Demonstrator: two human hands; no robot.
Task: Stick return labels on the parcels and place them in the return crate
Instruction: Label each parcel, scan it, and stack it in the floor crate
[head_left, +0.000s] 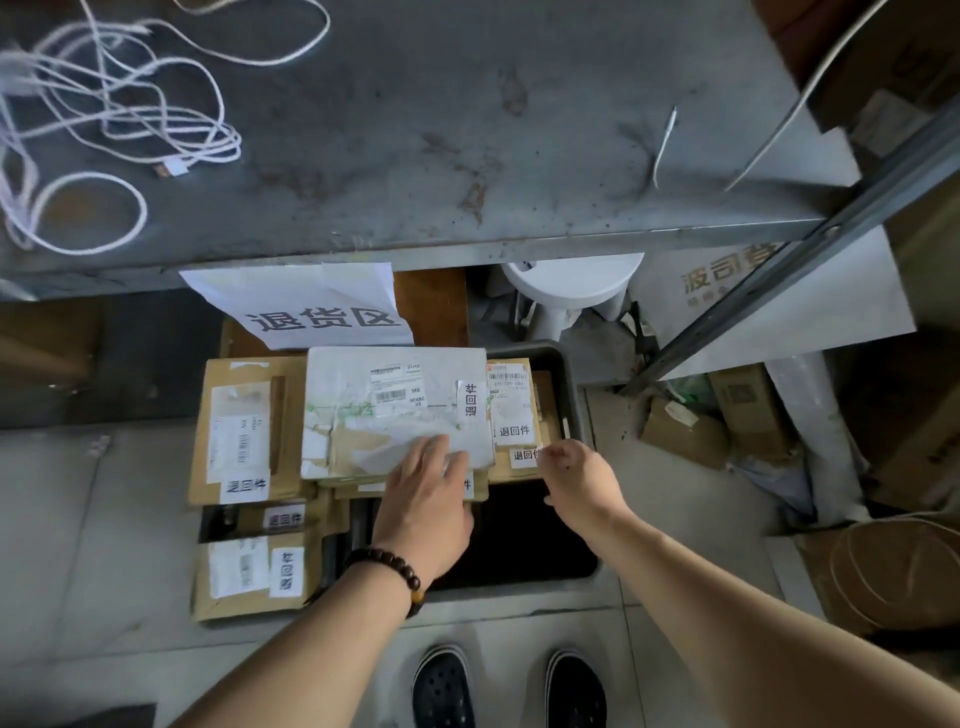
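A dark return crate (569, 387) stands on the floor under a grey table, filled with several parcels. On top lies a large white parcel (397, 379) with a white return label (471, 404) on its right side. My left hand (428, 499) lies flat, fingers spread, on this parcel's near edge. My right hand (576, 478) hovers just right of it, fingers loosely curled, holding nothing visible. Brown parcels with return labels lie at the left (244, 431), front left (249, 574) and right (514, 415).
The grey table (415, 130) overhangs the crate's far side, with tangled white cables (104, 114) on it. A paper sign (306, 306) hangs from its edge. A white stool (571, 286) and cardboard boxes (727, 415) sit at the right. My shoes (509, 686) are below.
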